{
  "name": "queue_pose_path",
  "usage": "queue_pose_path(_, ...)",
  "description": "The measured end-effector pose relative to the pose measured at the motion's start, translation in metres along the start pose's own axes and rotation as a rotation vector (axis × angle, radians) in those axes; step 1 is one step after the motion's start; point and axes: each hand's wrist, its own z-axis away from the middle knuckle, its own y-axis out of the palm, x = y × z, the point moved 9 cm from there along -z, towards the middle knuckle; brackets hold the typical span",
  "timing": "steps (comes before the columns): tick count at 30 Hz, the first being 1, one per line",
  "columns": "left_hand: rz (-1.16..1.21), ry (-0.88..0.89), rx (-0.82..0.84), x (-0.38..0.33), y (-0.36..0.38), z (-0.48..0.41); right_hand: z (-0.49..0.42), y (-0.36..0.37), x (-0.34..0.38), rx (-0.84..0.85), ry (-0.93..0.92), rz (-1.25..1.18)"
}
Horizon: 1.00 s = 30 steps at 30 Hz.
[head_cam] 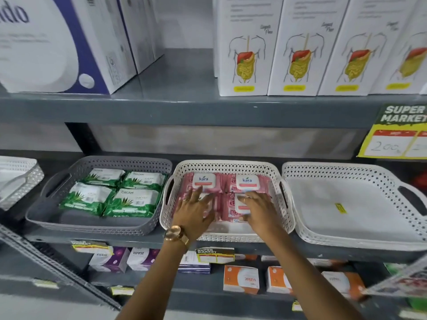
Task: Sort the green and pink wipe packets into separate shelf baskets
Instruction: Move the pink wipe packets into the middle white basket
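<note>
Several green wipe packets (115, 195) lie flat in a grey basket (44, 218) on the middle shelf. To its right, a white basket (231, 166) holds several pink wipe packets (247, 182). My left hand (194, 211) rests with fingers spread on the front left pink packet. My right hand (261, 211) lies on the front right pink packet, fingers over its white lid. Both front packets are mostly hidden under my hands. Neither hand lifts anything.
A second white basket (346, 172) stands to the right, holding only a small yellow sticker. Another white basket (20, 172) is at the far left. White boxes fill the shelf above, small boxes the shelf below. A price sign (397, 135) hangs at right.
</note>
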Motion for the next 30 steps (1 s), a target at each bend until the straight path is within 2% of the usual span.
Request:
queue_pose_path(3,0.04,0.021,0.072,0.005,0.003,-0.011,-0.002,-0.005,-0.004,0.004,0.033,-0.007)
queue_pose_path(6,0.098,0.055,-0.007,0.001,-0.002,-0.011,-0.003,-0.005,-0.008,0.042,0.073,0.023)
queue_pose_path(10,0.126,0.007,-0.033,0.008,0.001,-0.006,0.003,-0.004,-0.013,0.025,0.11,0.033)
queue_pose_path(16,0.144,-0.013,-0.038,0.01,0.001,-0.002,0.007,-0.005,-0.01,-0.019,0.072,0.048)
queue_pose_path(22,0.161,0.008,0.029,0.011,0.002,-0.005,0.005,-0.006,-0.011,0.042,0.02,-0.03)
queue_pose_path(24,0.106,0.025,-0.016,0.011,-0.006,-0.011,-0.002,-0.016,-0.009,-0.031,0.002,-0.093)
queue_pose_path(27,0.073,-0.017,-0.147,0.015,-0.021,-0.033,-0.025,-0.024,-0.003,-0.143,-0.03,-0.055)
queue_pose_path(30,-0.022,-0.066,-0.002,0.015,-0.001,-0.059,-0.05,0.005,-0.004,0.0,0.0,0.057)
